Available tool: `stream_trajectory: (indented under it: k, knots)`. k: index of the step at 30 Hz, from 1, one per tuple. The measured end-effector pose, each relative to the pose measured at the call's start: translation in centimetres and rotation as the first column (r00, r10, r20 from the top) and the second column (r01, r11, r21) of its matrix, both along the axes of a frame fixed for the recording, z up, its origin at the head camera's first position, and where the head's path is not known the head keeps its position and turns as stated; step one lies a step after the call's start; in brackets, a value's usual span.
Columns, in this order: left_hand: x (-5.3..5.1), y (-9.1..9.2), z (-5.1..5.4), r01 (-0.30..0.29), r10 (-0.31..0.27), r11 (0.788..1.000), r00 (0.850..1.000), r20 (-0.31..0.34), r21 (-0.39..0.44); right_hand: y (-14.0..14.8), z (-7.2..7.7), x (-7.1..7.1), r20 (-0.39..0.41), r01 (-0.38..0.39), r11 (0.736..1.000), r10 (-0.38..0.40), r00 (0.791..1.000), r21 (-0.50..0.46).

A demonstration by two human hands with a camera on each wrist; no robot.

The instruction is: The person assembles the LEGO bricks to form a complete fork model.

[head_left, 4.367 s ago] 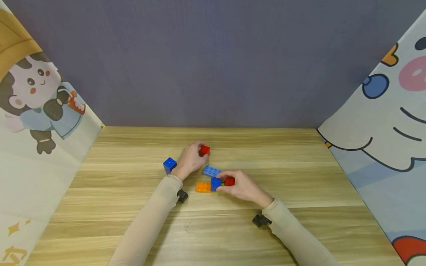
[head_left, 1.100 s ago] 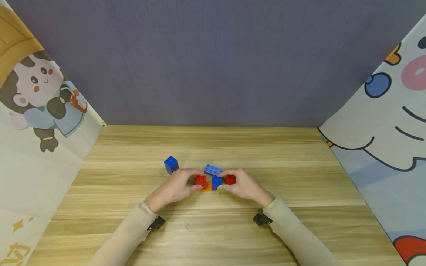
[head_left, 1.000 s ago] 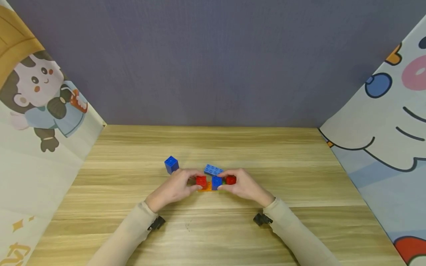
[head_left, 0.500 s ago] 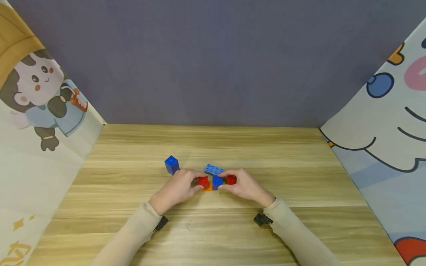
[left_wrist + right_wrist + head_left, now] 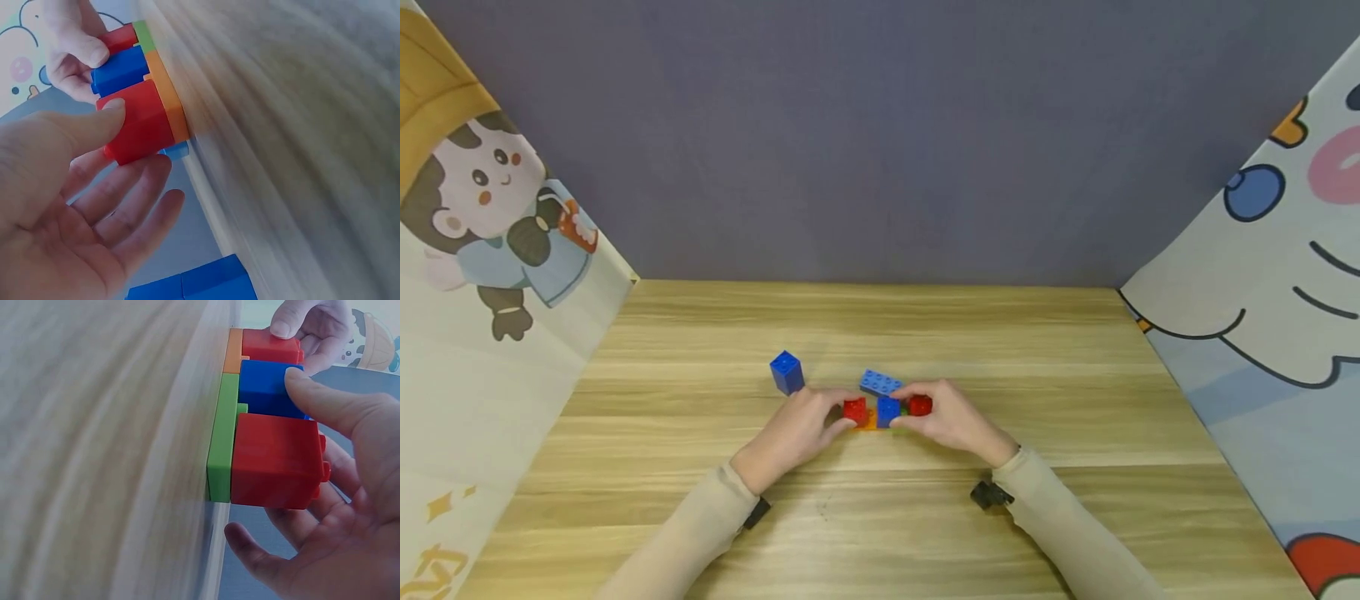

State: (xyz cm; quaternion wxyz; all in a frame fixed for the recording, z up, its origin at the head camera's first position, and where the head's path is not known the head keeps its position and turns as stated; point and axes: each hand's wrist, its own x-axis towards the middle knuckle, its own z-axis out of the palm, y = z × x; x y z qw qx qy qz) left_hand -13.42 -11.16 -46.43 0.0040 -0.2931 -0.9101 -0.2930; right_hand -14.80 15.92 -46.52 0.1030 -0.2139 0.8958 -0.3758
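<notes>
My left hand point(image 5: 793, 427) pinches a red block point(image 5: 137, 123) between thumb and fingers, on the left end of a flat orange brick point(image 5: 167, 94). My right hand point(image 5: 955, 422) holds a blue block point(image 5: 267, 387), which stands where the orange brick and a flat green brick point(image 5: 221, 440) meet. A second red block point(image 5: 275, 460) sits on the green brick, beside the right palm and not pinched. In the head view the right fingers partly hide that red block and the green brick.
Behind the row lies a flat light-blue brick point(image 5: 881, 383) with studs. A tall blue block point(image 5: 787, 372) stands to the left, behind the left hand. The wooden table point(image 5: 880, 533) meets a grey panel point(image 5: 880, 142) at the back, with printed panels at both sides.
Over the last seconds my left hand has brought the red block from the back of the table down onto the orange brick, then shifted it slightly. The right hand has stayed on the blue block.
</notes>
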Motion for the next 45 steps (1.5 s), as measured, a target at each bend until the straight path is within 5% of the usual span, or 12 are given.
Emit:
stream_trajectory:
  k: [9, 22, 32, 39, 45]
  knots:
    - [0.0, -0.6, -0.2, 0.013, -0.01, 0.999, 0.997, 0.071, -0.044, 0.0, -0.7, 0.5, 0.009, -0.039, 0.999, 0.039, 0.999, 0.03]
    - [-0.8, -0.3, 1.0, 0.05, -0.038, 0.997, 0.975, 0.218, -0.051, 0.8, -0.1, -0.2, 0.016, -0.036, 0.999, 0.036, 0.999, 0.016]
    - [-2.5, 1.4, 0.8, -0.018, 0.019, 1.0, 0.994, 0.107, -0.007, 2.1, 0.2, -1.4, 0.028, -0.071, 0.997, 0.071, 0.997, -0.001]
    - [-4.4, 2.6, 0.2, -0.063, 0.062, 0.998, 0.99, 0.128, 0.003, 2.9, 0.3, -1.8, 0.012, -0.08, 0.997, 0.08, 0.997, -0.001]
    - [-5.5, 3.3, -0.3, -0.035, 0.039, 0.999, 0.984, 0.172, -0.025, 3.4, 0.3, -2.0, 0.022, -0.097, 0.995, 0.097, 0.995, -0.018]
